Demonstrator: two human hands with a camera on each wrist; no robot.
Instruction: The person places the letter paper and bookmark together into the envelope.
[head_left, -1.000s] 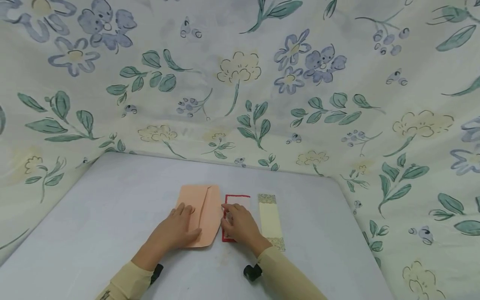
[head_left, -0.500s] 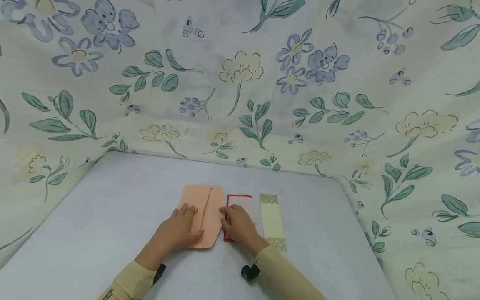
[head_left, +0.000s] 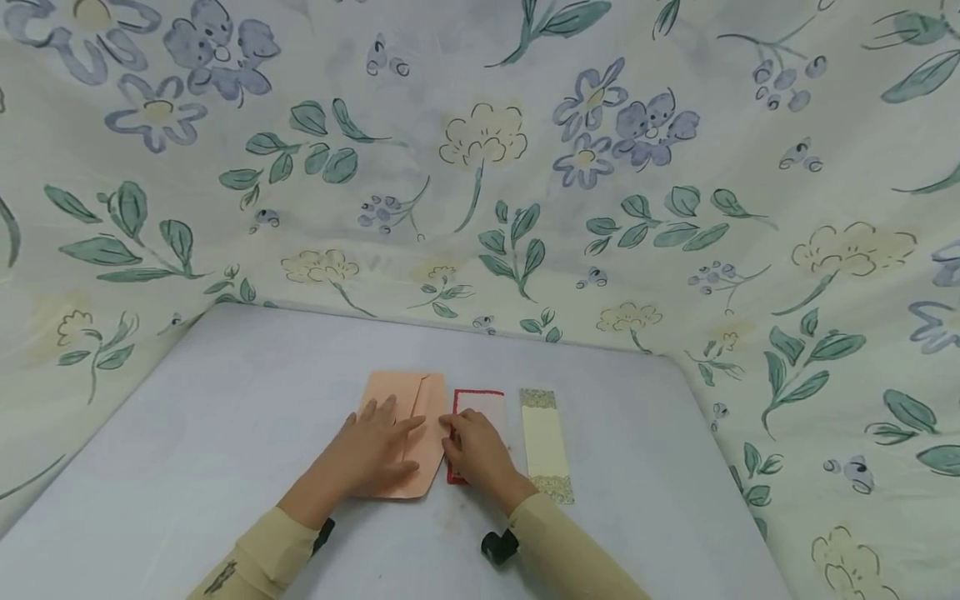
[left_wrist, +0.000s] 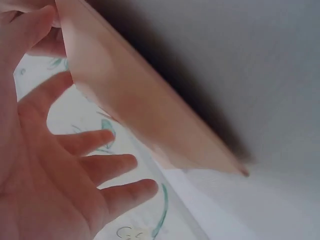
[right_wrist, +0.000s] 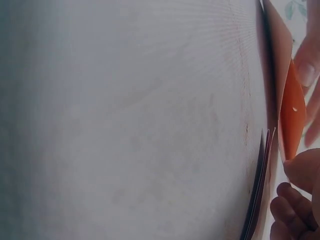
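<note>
A peach paper envelope (head_left: 431, 398) lies on the white table in the head view, its lengthwise flap edge showing. My left hand (head_left: 371, 450) is over its left side, with the fingers spread and straight; the left wrist view shows the palm beside the envelope (left_wrist: 130, 105). At the envelope's right edge, my right hand (head_left: 480, 454) pinches the paper between thumb and forefinger. From the right wrist, the envelope (right_wrist: 284, 75) gapes, and its orange inside shows. Partly hidden beneath the right hand is a red-bordered card (head_left: 483, 400).
A cream bookmark-like strip (head_left: 545, 442) with patterned ends lies right of the red-bordered card. Behind the white table (head_left: 637, 433) hangs a floral cloth (head_left: 420, 167), which also runs along both sides. Black wrist cameras (head_left: 500, 547) sit under the forearms.
My left fingers have spread apart, and the forefinger now reaches rightward across the flap edge. The right hand stays at the envelope's edge. The head view has shifted slightly.
</note>
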